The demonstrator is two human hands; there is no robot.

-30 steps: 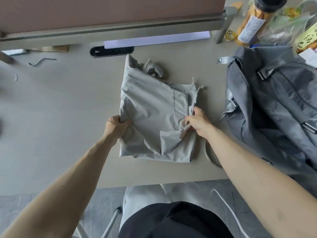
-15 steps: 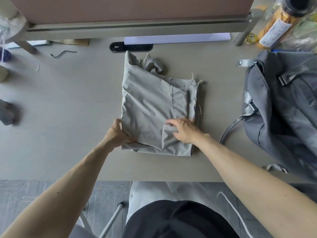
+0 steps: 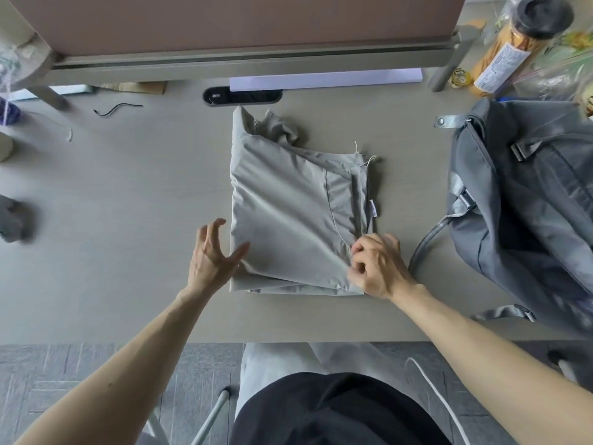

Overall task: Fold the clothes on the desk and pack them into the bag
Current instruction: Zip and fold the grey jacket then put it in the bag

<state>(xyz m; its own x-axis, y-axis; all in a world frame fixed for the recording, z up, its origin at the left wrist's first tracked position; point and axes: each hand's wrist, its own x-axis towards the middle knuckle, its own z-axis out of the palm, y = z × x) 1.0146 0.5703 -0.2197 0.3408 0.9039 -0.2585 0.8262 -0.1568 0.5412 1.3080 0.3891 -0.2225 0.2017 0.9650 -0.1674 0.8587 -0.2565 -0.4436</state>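
Observation:
A light grey garment [image 3: 288, 213] lies folded into a rough square in the middle of the desk [image 3: 128, 203], with a bunched bit sticking out at its far edge. My left hand [image 3: 211, 255] hovers at its near left edge with fingers spread, its thumb over the fabric. At the garment's near right corner, my right hand [image 3: 378, 268] has its fingers curled and pinches the fabric by the seam. A dark grey backpack [image 3: 529, 203] lies on the desk to the right, with a strap looping toward my right hand.
A jar with a black lid [image 3: 513, 43] and plastic-wrapped items stand at the back right. A black cable port [image 3: 242, 96] and a white strip [image 3: 324, 80] sit behind the garment. A thin black wire [image 3: 117, 109] and a dark object [image 3: 11, 220] lie at the left.
My left hand has let go of the garment's left edge and opened. My right hand slid to the near right corner and curled there. The loose flap now lies flat.

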